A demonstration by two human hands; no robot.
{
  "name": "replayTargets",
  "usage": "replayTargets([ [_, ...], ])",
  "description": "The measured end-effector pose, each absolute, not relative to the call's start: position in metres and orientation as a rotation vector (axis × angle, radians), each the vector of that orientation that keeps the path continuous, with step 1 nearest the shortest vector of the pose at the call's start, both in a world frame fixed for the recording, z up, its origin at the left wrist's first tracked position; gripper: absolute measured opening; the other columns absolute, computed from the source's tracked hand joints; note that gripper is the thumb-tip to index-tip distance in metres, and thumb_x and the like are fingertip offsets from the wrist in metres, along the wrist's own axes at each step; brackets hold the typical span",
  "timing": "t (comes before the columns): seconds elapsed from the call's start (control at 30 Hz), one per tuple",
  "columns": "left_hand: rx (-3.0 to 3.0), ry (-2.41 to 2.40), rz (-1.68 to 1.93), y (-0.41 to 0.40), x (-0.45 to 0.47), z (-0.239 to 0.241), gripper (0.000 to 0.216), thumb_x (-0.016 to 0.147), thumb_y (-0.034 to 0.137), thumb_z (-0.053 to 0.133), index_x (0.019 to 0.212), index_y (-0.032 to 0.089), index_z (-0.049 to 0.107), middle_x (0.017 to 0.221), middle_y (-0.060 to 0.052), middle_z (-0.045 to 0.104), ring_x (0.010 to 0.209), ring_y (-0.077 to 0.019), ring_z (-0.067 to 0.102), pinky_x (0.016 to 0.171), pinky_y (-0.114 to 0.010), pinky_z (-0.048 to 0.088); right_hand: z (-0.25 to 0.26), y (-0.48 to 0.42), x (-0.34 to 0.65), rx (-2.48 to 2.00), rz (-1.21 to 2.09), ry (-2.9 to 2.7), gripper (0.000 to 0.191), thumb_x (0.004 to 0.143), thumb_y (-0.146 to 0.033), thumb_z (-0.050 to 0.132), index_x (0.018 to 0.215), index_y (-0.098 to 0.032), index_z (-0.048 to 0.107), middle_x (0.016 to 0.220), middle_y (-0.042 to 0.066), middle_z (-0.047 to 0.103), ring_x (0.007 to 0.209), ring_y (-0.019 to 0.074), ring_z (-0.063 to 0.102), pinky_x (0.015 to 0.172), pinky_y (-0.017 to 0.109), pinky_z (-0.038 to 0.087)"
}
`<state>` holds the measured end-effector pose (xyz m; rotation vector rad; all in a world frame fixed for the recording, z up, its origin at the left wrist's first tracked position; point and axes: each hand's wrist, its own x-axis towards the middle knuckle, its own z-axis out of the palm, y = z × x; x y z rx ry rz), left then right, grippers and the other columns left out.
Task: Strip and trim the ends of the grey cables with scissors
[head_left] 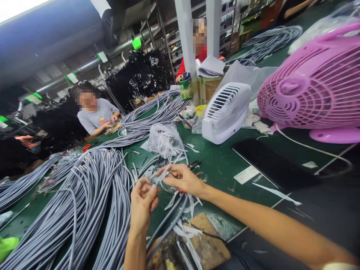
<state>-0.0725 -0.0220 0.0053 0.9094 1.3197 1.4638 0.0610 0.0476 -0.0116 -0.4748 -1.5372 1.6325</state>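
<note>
My left hand (143, 200) is closed, thumb and fingers pinching a pale, thin strip (162, 175) that looks like a wire or sleeve end. At the strip's other side, my right hand (184, 180) is closed on it with the fingertips. Just behind the right hand lies a dark tool (194, 164), partly hidden. Grey cables (168, 215) pass beneath both hands toward the front edge. White scraps of film (191, 206) and bits of orange-red wire lie under and beside the right hand.
Large bundles of grey cable (92, 187) cover the left. A plastic bag (163, 138), white fan (226, 112), pink fan (306, 82) and dark phone-like slab (272, 165) stand or lie beyond. A worn wooden board (209, 240) is nearest me. Two people sit across.
</note>
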Motion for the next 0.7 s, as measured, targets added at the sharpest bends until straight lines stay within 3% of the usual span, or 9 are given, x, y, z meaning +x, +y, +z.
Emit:
replayTargets([
  [0.2,0.847,1.177,1.4,-0.023,-0.0765,0.0033,0.053,0.052,0.037,0.081,0.083,0.02,0.042,0.052,0.003,0.06,0.027,0.0029,0.024,0.031,-0.008,0.011,-0.0107,0.046,0.0598,-0.347,1.591,-1.581,0.026,0.069,-0.038,0.06,0.072,-0.013,0.066,0.063,0.001,0.056,0.05,0.0072,0.039,0.044,0.019,0.029],
  [0.43,0.866,1.2,1.434,-0.0252,-0.0759,0.003,0.055,0.054,0.037,0.08,0.092,0.02,0.044,0.051,0.005,0.057,0.028,0.0025,0.024,0.031,-0.009,0.011,-0.0158,0.0452,0.0581,-0.505,1.469,-1.685,0.03,0.071,-0.043,0.061,0.072,-0.013,0.066,0.056,0.0,0.052,0.049,0.0087,0.04,0.047,0.021,0.032],
  [0.57,0.866,1.207,1.434,-0.0257,-0.0759,0.0055,0.058,0.054,0.037,0.08,0.097,0.021,0.045,0.052,0.006,0.057,0.028,0.0023,0.025,0.031,-0.009,0.013,-0.0186,0.0431,0.0563,-0.495,1.5,-1.709,0.032,0.071,-0.045,0.062,0.074,-0.013,0.066,0.052,-0.002,0.049,0.045,0.0071,0.035,0.042,0.02,0.028],
  [0.7,0.862,1.189,1.376,-0.0257,-0.0791,0.0051,0.06,0.056,0.036,0.079,0.103,0.02,0.047,0.055,0.003,0.059,0.028,0.002,0.027,0.031,-0.01,0.014,-0.0154,0.042,0.0565,-0.427,1.507,-1.653,0.03,0.073,-0.043,0.059,0.071,-0.014,0.066,0.066,0.003,0.059,0.052,0.009,0.043,0.047,0.021,0.033],
])
